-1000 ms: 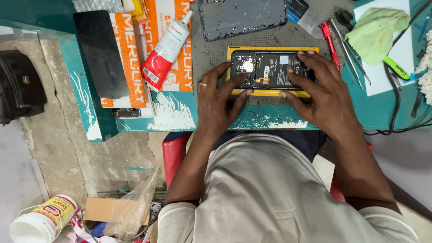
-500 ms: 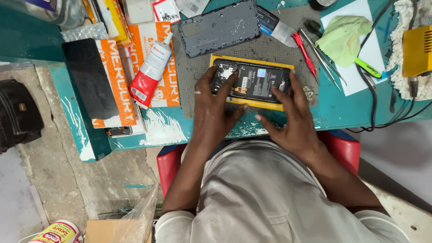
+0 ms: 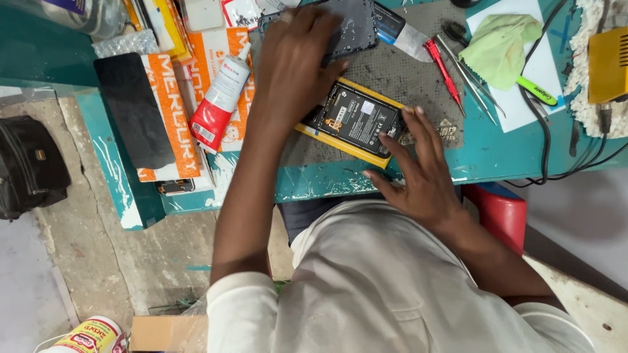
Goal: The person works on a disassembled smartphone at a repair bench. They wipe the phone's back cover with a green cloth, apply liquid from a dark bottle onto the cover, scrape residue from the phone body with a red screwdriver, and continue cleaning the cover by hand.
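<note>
1. Yellow edging frames the opened phone (image 3: 356, 121) that lies tilted on our grey work mat (image 3: 418, 78), its dark insides and battery facing up.
2. Our right hand (image 3: 418, 176) rests at the phone's near right corner, fingers spread wide; the fingertips (image 3: 383, 138) press on the phone's right end and the thumb lies along the edge of the teal bench (image 3: 490, 157). It grips nothing, only steadies.
3. Our left hand (image 3: 294, 59) reaches farther up the mat, palm down and fingers loosely spread over a dark back cover (image 3: 356, 29). The heel of the hand sits just beside the phone's far left corner; we cannot tell whether the fingers pinch the cover or merely lie on it.
4. Left of that arm a red and white glue tube (image 3: 219, 98) lies aslant on orange boxes (image 3: 173, 117), with a black flat slab (image 3: 131, 108) overlapping them.
5. Right of the phone, a red-handled screwdriver (image 3: 443, 68) and metal tweezers (image 3: 468, 78) lie near each other on the mat's edge.
6. Beyond these, a green cloth (image 3: 500, 46) sits on a white sheet (image 3: 536, 72), and a yellow box (image 3: 608, 62) stands at the far right with black cables (image 3: 546, 144) trailing off the bench.
</note>
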